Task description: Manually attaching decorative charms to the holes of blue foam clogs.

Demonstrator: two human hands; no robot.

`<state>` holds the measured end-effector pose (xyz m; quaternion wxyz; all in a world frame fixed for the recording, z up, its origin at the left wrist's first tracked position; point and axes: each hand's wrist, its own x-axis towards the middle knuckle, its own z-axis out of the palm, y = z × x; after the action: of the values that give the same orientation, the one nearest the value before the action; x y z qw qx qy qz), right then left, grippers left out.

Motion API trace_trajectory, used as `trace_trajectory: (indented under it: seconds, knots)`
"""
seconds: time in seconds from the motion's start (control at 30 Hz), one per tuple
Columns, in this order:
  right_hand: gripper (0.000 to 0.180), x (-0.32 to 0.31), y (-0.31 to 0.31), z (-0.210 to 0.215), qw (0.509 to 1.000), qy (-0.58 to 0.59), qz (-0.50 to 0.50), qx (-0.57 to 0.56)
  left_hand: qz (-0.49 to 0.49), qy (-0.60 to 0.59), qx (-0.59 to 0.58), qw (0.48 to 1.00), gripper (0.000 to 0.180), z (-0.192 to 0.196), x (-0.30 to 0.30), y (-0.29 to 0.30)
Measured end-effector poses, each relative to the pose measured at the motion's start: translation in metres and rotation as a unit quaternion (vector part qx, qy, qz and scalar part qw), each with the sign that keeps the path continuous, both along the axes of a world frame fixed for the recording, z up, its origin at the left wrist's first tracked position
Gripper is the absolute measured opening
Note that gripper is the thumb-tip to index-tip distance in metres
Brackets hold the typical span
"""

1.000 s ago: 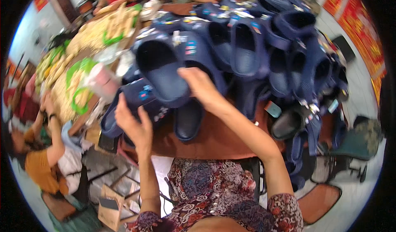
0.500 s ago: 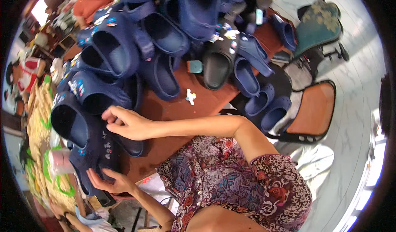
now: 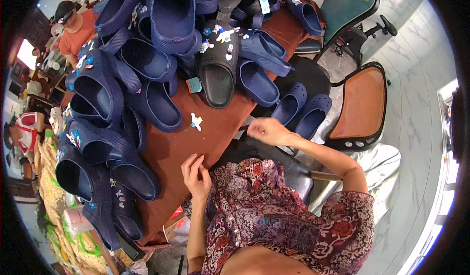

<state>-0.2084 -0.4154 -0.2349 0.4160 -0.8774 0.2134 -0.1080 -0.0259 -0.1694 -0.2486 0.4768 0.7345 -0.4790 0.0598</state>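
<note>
My left hand (image 3: 197,177) hovers at the table's near edge, fingers loosely bent and apart, with nothing in it. My right hand (image 3: 268,131) is over to the right, blurred, close to two blue clogs (image 3: 312,116) on a black seat; I cannot make out its fingers. Between the pile and my left hand, a small white figure-shaped charm (image 3: 196,121) lies on the brown table (image 3: 169,150). A black clog (image 3: 217,83) with white charms stands behind it, beside a teal tag (image 3: 194,85). Navy clogs (image 3: 134,177), some decorated with charms, are heaped along the left.
Further navy clogs (image 3: 174,18) are stacked at the back. An orange-backed chair (image 3: 360,109) and a green chair (image 3: 348,6) stand right, on tiled floor. A dark phone-like object (image 3: 130,248) sits by the table's left corner. A person in orange (image 3: 78,30) is at far left.
Both hands have left the clogs at the left. My right hand has swung right toward the clogs on the seat; my left has come right to the table edge. The view has shifted.
</note>
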Motion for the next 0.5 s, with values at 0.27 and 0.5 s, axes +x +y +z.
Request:
trace_trajectory:
  seconds: [0.27, 0.5]
  knots:
    - [0.05, 0.004, -0.071, 0.061, 0.878, -0.186, -0.312, -0.312, 0.015, 0.015, 0.065, 0.998, 0.03, -0.017, 0.004, -0.017]
    - [0.054, 0.005, -0.119, 0.027, 0.88, -0.12, -0.307, -0.34, 0.018, 0.019, 0.075, 0.997, 0.03, -0.013, 0.003, -0.02]
